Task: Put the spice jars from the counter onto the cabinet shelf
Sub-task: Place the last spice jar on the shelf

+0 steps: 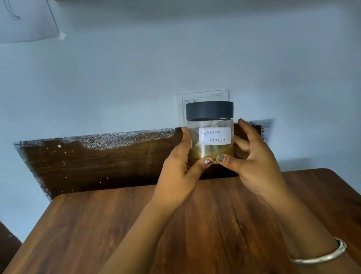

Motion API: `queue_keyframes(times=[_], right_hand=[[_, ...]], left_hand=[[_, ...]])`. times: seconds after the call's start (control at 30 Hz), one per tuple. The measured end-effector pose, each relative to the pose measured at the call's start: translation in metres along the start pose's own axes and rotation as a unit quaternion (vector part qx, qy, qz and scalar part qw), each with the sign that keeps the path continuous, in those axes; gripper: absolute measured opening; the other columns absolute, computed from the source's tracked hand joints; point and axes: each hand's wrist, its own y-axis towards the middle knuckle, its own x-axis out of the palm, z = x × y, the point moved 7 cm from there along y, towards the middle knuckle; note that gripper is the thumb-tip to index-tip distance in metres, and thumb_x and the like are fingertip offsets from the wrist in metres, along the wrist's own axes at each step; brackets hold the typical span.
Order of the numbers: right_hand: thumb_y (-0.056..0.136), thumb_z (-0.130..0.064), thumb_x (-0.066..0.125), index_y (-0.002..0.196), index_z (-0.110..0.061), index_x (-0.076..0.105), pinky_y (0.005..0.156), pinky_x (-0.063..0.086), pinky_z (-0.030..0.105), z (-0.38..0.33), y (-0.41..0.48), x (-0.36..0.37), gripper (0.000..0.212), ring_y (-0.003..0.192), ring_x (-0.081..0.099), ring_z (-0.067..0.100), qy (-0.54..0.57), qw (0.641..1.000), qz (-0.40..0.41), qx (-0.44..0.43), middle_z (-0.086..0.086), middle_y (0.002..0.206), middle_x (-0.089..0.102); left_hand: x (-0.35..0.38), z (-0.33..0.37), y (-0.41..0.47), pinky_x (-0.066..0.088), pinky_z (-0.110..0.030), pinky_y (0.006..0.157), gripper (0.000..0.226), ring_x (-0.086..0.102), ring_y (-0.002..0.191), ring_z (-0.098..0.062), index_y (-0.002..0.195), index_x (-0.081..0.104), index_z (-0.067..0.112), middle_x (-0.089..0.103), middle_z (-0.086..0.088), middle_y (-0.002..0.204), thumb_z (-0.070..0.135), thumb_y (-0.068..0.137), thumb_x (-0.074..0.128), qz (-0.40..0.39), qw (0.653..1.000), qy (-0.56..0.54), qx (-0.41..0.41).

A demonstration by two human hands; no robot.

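Left hand (pixel 179 166) and right hand (pixel 252 155) both grip the jar (pixel 211 131) from opposite sides. The thumbs meet across the lower front and the fingers curl round the sides. The jar is upright with its long axis vertical, black lid (pixel 209 110) on top. The white label (pixel 215 135) reads "Garam Masala" and faces the camera. There is brown powder in the bottom third. The jar sits past the far edge of the wooden counter (pixel 95 236), in front of a dark wood panel (pixel 107 164) on the pale blue wall (pixel 160 55). Can't tell if the base rests on anything. Silver bangle (pixel 321 255) on the right wrist.
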Motion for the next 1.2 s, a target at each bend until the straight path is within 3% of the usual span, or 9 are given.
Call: queue_keyframes(times=[0.1, 0.2, 0.3, 0.43, 0.7, 0.93, 1.0, 1.1, 1.2], right_hand=[[0.074, -0.003, 0.076, 0.142, -0.017, 0.037, 0.096, 0.051, 0.029, -0.019, 0.003, -0.027, 0.079, 0.114, 0.059, 0.008, -0.021, 0.997, 0.070, -0.024, -0.004, 0.132, 0.058], [0.073, -0.006, 0.078, 0.133, -0.020, 0.049, 0.096, 0.051, 0.033, -0.038, 0.010, -0.060, 0.068, 0.112, 0.060, 0.011, -0.043, 0.989, 0.131, -0.049, -0.008, 0.127, 0.060], [0.073, -0.010, 0.079, 0.129, -0.023, 0.052, 0.092, 0.049, 0.027, -0.063, 0.023, -0.094, 0.063, 0.112, 0.059, 0.015, -0.072, 0.980, 0.168, -0.080, -0.008, 0.128, 0.059], [0.075, -0.015, 0.077, 0.131, -0.025, 0.050, 0.088, 0.048, 0.024, -0.093, 0.045, -0.143, 0.063, 0.117, 0.059, 0.022, -0.097, 0.965, 0.212, -0.122, 0.000, 0.136, 0.053], [0.077, -0.010, 0.075, 0.138, -0.022, 0.044, 0.097, 0.050, 0.035, -0.170, 0.097, -0.232, 0.070, 0.124, 0.052, 0.023, -0.101, 0.928, 0.271, -0.235, 0.004, 0.137, 0.049], [0.080, -0.012, 0.073, 0.140, -0.020, 0.042, 0.083, 0.040, 0.010, -0.227, 0.141, -0.288, 0.069, 0.112, 0.052, 0.015, -0.162, 0.886, 0.313, -0.301, 0.005, 0.128, 0.046], [0.081, -0.013, 0.072, 0.142, -0.019, 0.039, 0.086, 0.039, 0.014, -0.236, 0.154, -0.299, 0.070, 0.108, 0.049, 0.011, -0.185, 0.879, 0.318, -0.305, 0.005, 0.129, 0.044], [0.083, -0.015, 0.071, 0.142, -0.017, 0.038, 0.087, 0.038, 0.017, -0.241, 0.172, -0.311, 0.068, 0.102, 0.045, 0.008, -0.209, 0.871, 0.325, -0.305, 0.007, 0.129, 0.044], [0.085, -0.016, 0.069, 0.140, -0.016, 0.041, 0.085, 0.037, 0.018, -0.235, 0.187, -0.323, 0.063, 0.097, 0.045, 0.009, -0.216, 0.869, 0.330, -0.298, 0.009, 0.127, 0.045]], left_hand=[[0.012, 0.020, 0.023, 0.047, -0.018, 0.087, 0.066, 0.055, 0.102, -0.009, 0.145, 0.032, 0.021, 0.055, -0.001, 0.120, 0.039, 0.085, 0.052, 0.012, 0.998, 0.048, 0.042], [0.029, 0.047, 0.049, 0.050, -0.025, 0.091, 0.058, 0.053, 0.109, -0.011, 0.141, 0.041, 0.018, 0.052, -0.004, 0.126, 0.035, 0.088, 0.056, 0.023, 0.995, 0.055, 0.077], [0.044, 0.080, 0.076, 0.052, -0.024, 0.088, 0.056, 0.055, 0.105, -0.013, 0.141, 0.040, 0.022, 0.047, -0.004, 0.129, 0.025, 0.090, 0.060, 0.044, 0.993, 0.047, 0.101], [0.066, 0.125, 0.119, 0.051, -0.020, 0.082, 0.056, 0.059, 0.093, -0.011, 0.140, 0.041, 0.025, 0.049, 0.000, 0.136, 0.032, 0.088, 0.060, 0.059, 0.988, 0.055, 0.129], [0.096, 0.227, 0.206, 0.050, -0.017, 0.077, 0.058, 0.057, 0.092, -0.007, 0.140, 0.041, 0.025, 0.055, 0.003, 0.135, 0.033, 0.087, 0.062, 0.120, 0.962, 0.049, 0.242], [0.124, 0.290, 0.280, 0.046, -0.039, 0.100, 0.061, 0.049, 0.122, -0.022, 0.147, 0.028, 0.014, 0.047, -0.006, 0.140, 0.031, 0.093, 0.053, 0.120, 0.927, 0.156, 0.319], [0.129, 0.300, 0.298, 0.047, -0.036, 0.098, 0.059, 0.052, 0.119, -0.022, 0.146, 0.029, 0.013, 0.050, -0.008, 0.136, 0.026, 0.094, 0.052, 0.123, 0.930, 0.147, 0.314], [0.137, 0.308, 0.314, 0.045, -0.025, 0.083, 0.050, 0.058, 0.107, -0.022, 0.140, 0.038, 0.010, 0.060, -0.009, 0.122, 0.018, 0.094, 0.053, 0.130, 0.933, 0.132, 0.310], [0.146, 0.310, 0.325, 0.049, -0.029, 0.080, 0.039, 0.061, 0.096, -0.020, 0.131, 0.050, 0.011, 0.065, -0.007, 0.114, 0.011, 0.092, 0.055, 0.133, 0.933, 0.095, 0.321]])
